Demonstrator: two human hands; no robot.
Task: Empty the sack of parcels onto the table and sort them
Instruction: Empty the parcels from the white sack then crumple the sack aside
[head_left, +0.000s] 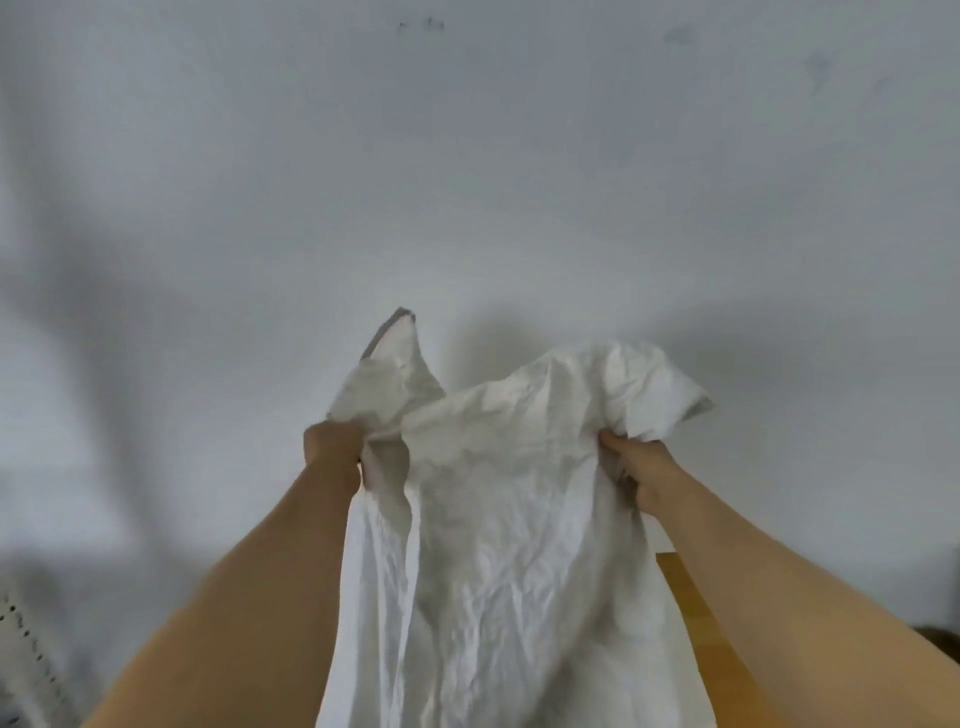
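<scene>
One crumpled white woven sack (498, 519), held up by two bare hands, the left hand (332, 447) and right hand (641, 467); one wooden worktop (696, 613) edge right of the sack.

A pale grey wall (467, 156) is filling most of the view, bearing faint dark smudges (675, 36) near its top. A white perforated panel (23, 654) is showing at lower left.

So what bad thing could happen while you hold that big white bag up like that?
The sack hangs from just two bunched corners, one in the left hand, one in the right hand; a corner might slip free. It also hides most of the wooden table, so anything falling out could land unseen, perhaps off the edge.
</scene>
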